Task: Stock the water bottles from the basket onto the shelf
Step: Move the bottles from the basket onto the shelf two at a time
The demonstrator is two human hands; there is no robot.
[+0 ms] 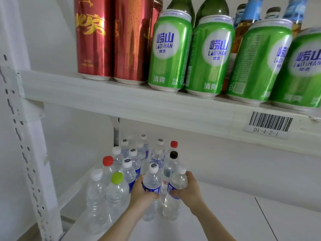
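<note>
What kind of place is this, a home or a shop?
Probably a shop or stockroom. The white shelf carries a barcode label on its edge, rows of identical green cans stand above, and both hands, left hand and right hand, place water bottles below.

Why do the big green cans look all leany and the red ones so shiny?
In the head view, the wide-angle lens bends the edges, so the green cans on the upper shelf seem to tilt outward; the red cans catch glare in bright streaks down their sides; the barcode label reads sharp, while the hands and far water bottles look slightly soft.
</note>
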